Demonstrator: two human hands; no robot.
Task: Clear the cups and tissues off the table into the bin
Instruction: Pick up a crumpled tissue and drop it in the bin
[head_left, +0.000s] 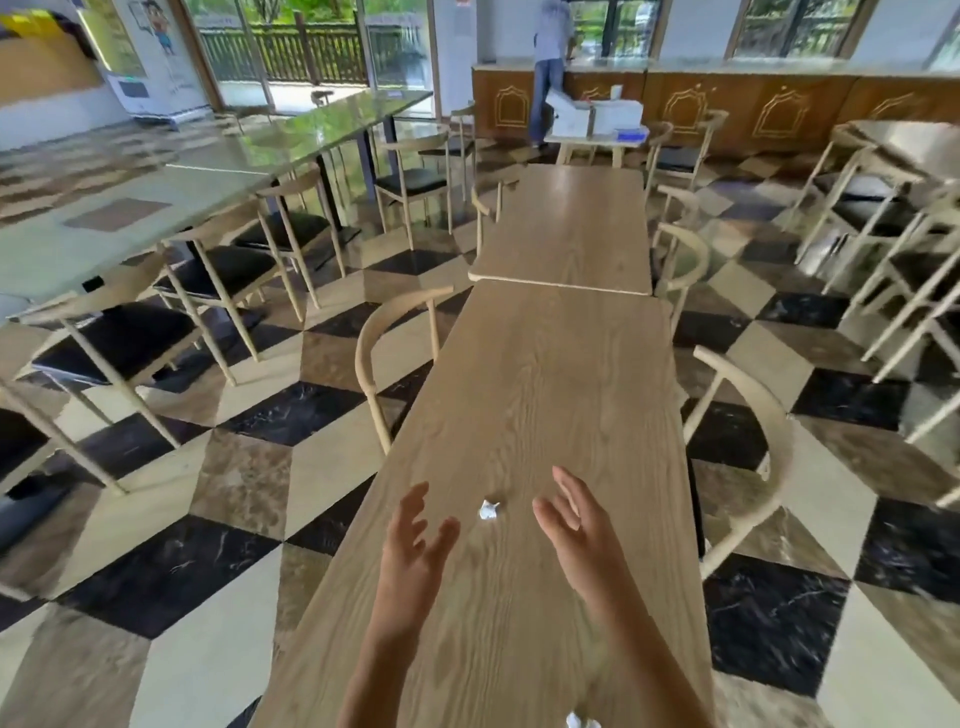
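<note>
crumpled tissue (488, 510) between spread left hand (415, 538) and right hand (574, 530) — long axis seemingly upright

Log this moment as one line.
left hand open | right hand open | crumpled tissue on table between them, untouched | no cups or bin visible
</note>
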